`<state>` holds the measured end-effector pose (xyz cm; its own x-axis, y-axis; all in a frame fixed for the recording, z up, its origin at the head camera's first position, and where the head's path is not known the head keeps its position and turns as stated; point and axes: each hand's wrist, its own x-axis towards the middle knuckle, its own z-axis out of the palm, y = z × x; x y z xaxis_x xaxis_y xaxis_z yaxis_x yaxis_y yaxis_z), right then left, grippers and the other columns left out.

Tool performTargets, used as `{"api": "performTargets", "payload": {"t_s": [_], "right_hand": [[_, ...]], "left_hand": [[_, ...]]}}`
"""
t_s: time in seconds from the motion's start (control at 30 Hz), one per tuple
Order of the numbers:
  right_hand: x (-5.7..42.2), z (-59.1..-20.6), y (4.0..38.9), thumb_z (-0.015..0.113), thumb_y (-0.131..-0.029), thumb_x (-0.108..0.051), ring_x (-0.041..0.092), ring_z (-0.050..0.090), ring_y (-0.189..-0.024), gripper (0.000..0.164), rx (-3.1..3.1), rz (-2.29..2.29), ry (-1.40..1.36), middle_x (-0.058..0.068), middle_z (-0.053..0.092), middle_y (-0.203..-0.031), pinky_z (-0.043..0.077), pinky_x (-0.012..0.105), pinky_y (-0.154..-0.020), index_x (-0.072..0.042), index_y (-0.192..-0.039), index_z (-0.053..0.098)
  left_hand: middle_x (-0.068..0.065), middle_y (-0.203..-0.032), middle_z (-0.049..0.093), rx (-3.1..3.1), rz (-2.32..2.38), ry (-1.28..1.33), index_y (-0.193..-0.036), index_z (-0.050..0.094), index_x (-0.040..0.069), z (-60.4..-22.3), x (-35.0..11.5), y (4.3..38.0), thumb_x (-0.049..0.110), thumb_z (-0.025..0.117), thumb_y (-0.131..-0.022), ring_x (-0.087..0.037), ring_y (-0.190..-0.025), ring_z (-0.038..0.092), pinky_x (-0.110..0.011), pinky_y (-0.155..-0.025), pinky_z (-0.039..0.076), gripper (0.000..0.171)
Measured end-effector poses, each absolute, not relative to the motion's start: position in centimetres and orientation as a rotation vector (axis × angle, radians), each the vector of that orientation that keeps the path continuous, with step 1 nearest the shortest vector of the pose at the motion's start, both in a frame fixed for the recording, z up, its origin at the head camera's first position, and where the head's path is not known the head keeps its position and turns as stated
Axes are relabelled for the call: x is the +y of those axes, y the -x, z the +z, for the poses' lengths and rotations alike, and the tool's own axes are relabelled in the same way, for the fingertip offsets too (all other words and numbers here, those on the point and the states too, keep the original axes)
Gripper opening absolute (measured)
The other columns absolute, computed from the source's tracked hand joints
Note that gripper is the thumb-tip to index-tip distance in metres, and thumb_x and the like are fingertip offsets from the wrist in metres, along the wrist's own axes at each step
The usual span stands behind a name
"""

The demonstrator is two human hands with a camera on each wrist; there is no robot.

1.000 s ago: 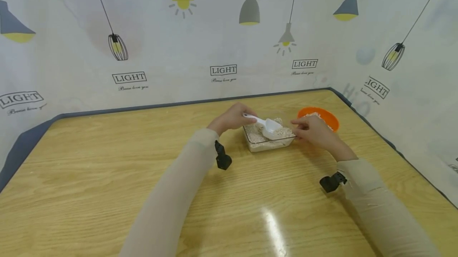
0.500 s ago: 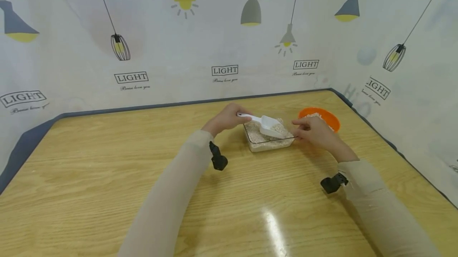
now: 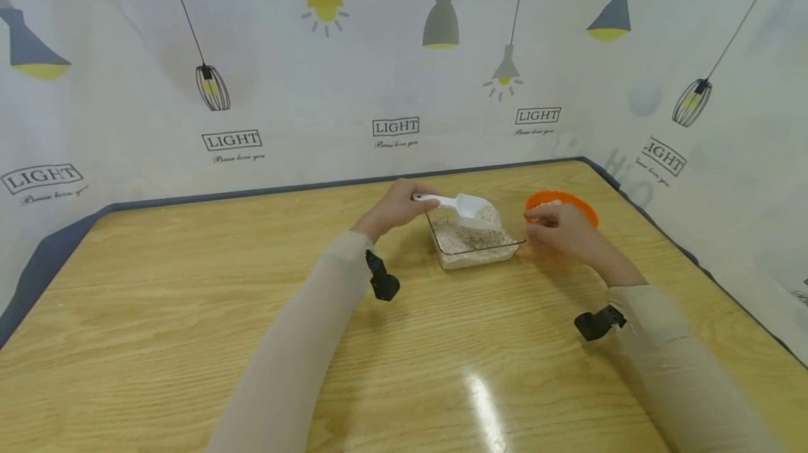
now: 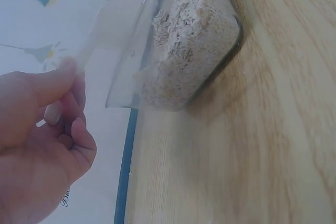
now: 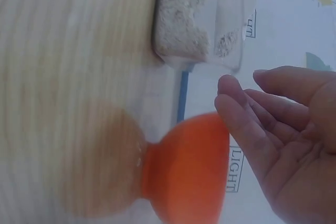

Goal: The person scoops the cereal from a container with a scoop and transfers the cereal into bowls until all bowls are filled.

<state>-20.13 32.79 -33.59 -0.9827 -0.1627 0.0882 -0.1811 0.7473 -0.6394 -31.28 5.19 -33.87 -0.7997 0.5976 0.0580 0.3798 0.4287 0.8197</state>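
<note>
My left hand point(image 3: 396, 206) pinches the handle of a white scoop point(image 3: 468, 207). The scoop carries a heap of oat flakes point(image 3: 487, 214) and hovers above a clear rectangular container point(image 3: 482, 257) that holds more oats point(image 4: 191, 40). In the left wrist view the scoop is a pale blur beyond the fingertips. Between the container and an orange bowl point(image 3: 579, 205), my right hand point(image 3: 564, 228) holds nothing, thumb and fingers apart. The right wrist view puts its fingertips at the rim of the bowl point(image 5: 186, 171). From the head, this hand hides part of the bowl, which has pale flakes inside.
All of it stands on a wood-grain table point(image 3: 252, 313), toward the back right. Behind rises a pale wall covering point(image 3: 303, 88) printed with lamps. A dark strip point(image 3: 265, 195) runs along the table's back edge. Black wrist cameras point(image 3: 384, 285) sit on both sleeves.
My left hand has lifted the scoop out of the oats, loaded, and drawn slightly left. The right hand has moved off the container's right edge, a little to the right.
</note>
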Motion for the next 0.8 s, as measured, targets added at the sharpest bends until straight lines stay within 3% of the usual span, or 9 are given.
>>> {"api": "performTargets", "payload": {"t_s": [0.17,0.33,0.53,0.8], "right_hand": [[34.5,-32.8,19.7,0.055,-0.093,-0.02,0.034,0.058,-0.093,0.039,-2.921,0.986,-0.175,0.021,0.063,-0.099,0.049,0.044,-0.077,0.007,-0.121,0.055],[37.1,-32.5,19.7,0.053,-0.094,-0.019,0.025,0.065,-0.079,0.042,-2.871,1.137,-0.093,0.023,0.064,-0.095,0.053,0.037,-0.069,0.01,-0.124,0.049],[40.0,-32.5,20.0,0.05,-0.095,-0.023,0.03,0.064,-0.081,0.046,-2.814,1.102,0.003,0.03,0.06,-0.102,0.054,0.028,-0.063,0.011,-0.125,0.048],[42.3,-33.2,20.3,0.051,-0.095,-0.023,0.037,0.061,-0.092,0.048,-2.84,1.134,0.101,0.034,0.054,-0.112,0.054,0.033,-0.068,0.013,-0.126,0.046]], "left_hand": [[-0.011,-0.106,0.063,2.435,1.353,-0.821,-0.12,0.061,0.004,-33.7,5.5,31.3,0.019,0.056,-0.093,-0.014,-0.066,0.042,-0.025,-0.058,0.037,0.031],[-0.01,-0.122,0.056,2.443,1.351,-0.834,-0.122,0.06,0.005,-33.4,6.1,31.4,0.021,0.056,-0.093,-0.018,-0.088,0.053,-0.028,-0.069,0.042,0.033],[-0.01,-0.123,0.055,2.429,1.389,-0.822,-0.122,0.06,0.006,-33.2,7.1,31.3,0.022,0.056,-0.093,-0.023,-0.085,0.054,-0.028,-0.064,0.041,0.033],[-0.007,-0.128,0.052,2.405,1.422,-0.827,-0.12,0.061,0.009,-32.6,9.5,31.0,0.023,0.056,-0.093,-0.018,-0.103,0.054,-0.031,-0.082,0.046,0.031]]}}
